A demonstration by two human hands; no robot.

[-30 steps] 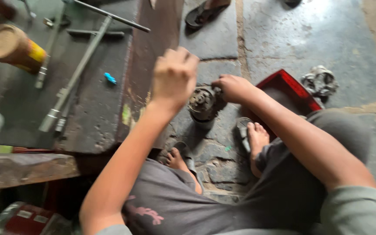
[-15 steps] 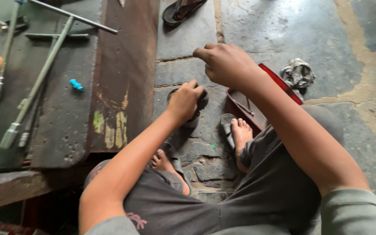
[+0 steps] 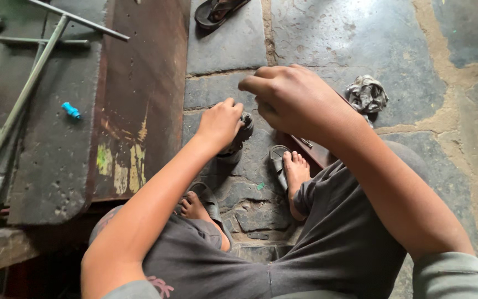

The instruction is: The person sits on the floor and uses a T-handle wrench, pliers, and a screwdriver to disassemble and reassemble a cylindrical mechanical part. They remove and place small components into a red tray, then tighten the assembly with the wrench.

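Dark round metal part — stands on the grey stone floor between the person's sandalled feet, just off the right edge of the rusty metal workbench. Left hand — arm stretched down, fingers curled over the part's top. Right hand — raised above it, fingers loosely bunched; contents cannot be told. Crumpled grey rag — on floor nearby.
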